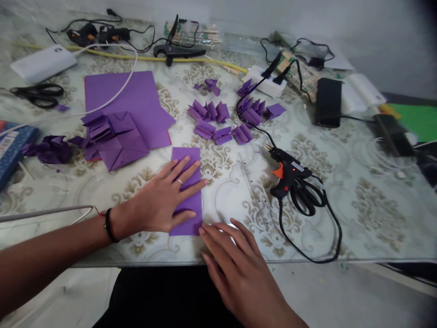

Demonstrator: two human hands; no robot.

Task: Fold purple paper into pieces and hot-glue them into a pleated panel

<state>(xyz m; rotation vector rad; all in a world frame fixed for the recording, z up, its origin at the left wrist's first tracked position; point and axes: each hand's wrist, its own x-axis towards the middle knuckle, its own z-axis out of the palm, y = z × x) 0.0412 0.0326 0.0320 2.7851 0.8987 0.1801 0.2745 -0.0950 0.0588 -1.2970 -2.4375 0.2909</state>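
Note:
A purple paper strip point(186, 226) lies flat near the table's front edge, long side running away from me. My left hand point(164, 196) rests across it with fingers spread, pressing it down; a ring and a dark wristband show on that hand and wrist. At the strip's lower right corner, the fingertips of my right hand point(235, 255) touch the edge, fingers stretched out and holding nothing. Beyond the strip sit several folded purple paper pieces point(223, 135). Left of them, a creased purple paper point(123, 141) overlaps larger purple sheets point(119, 89).
On the right lies a black glue gun point(288, 166) with its looped cord, beside a clear ruler point(254, 187). Black scissors point(41, 94), a white power bank point(43, 63) and crumpled purple paper point(49, 149) are at left. A power strip point(264, 81) and a black clamp point(175, 49) stand behind.

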